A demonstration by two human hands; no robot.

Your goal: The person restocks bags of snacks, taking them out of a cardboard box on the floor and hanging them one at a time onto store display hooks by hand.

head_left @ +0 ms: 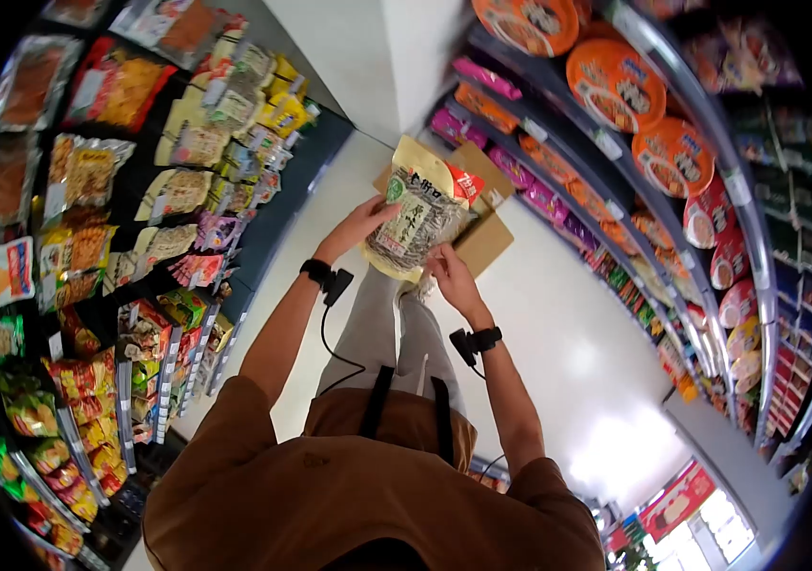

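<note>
A cream-coloured snack bag [420,214] with a clear window and a red corner label is held up in front of my legs. My left hand [363,226] grips its left edge, fingers closed on the packaging. At the bag's lower right edge, my right hand [451,274] pinches the packaging with the thumb and fingers. Behind the bag, an open cardboard box [487,238] stands on the floor, partly hidden by it.
Shelves of packaged snacks [92,171] rise on the left. Shelves with orange instant-noodle bowls [615,86] curve along the right. A white pillar [354,57] stands ahead, beyond the box. Pale floor [558,352] shows between the shelves.
</note>
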